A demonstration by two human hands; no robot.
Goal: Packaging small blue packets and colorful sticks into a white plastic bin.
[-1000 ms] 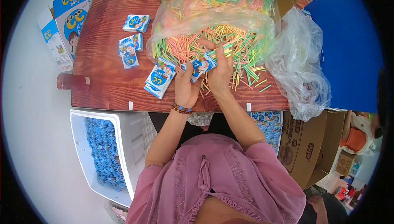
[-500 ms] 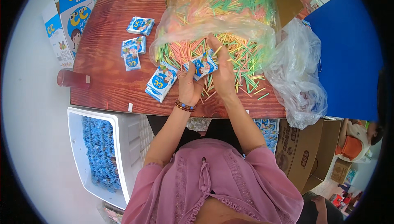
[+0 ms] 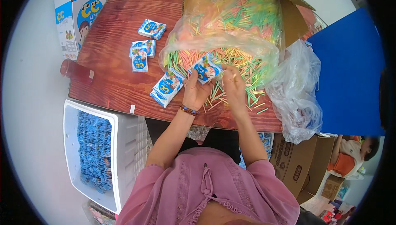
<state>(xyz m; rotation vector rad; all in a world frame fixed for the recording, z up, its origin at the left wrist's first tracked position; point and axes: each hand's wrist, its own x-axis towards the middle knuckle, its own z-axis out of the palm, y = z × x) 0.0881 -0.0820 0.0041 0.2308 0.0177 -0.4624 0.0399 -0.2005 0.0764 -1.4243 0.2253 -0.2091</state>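
Observation:
My left hand (image 3: 195, 91) is closed on a small blue-and-white packet (image 3: 205, 68), thumb on its near left edge. At the packet's right end, my right hand (image 3: 235, 85) has its fingers curled in and the fingertips brought together; what they pinch is too small to make out. Both hands are just in front of a clear plastic bag (image 3: 231, 39) full of thin pink, yellow and green sticks (image 3: 241, 59). Left of my left hand, a larger blue-and-white packet (image 3: 168, 87) lies on the wooden table (image 3: 111, 76).
Several small packets (image 3: 152, 29) lie farther left. A reddish bottle (image 3: 77, 70) and printed boxes (image 3: 88, 8) stand at the left edge. Below it is a white foam box (image 3: 117, 142) of blue packets. Crumpled plastic (image 3: 299, 89) and a blue panel (image 3: 348, 76) are at right.
My right hand, which had a yellow stick by its fingers, has drawn back toward me and curled at the packet's right end. My left hand keeps the packet. The whole view has shifted slightly.

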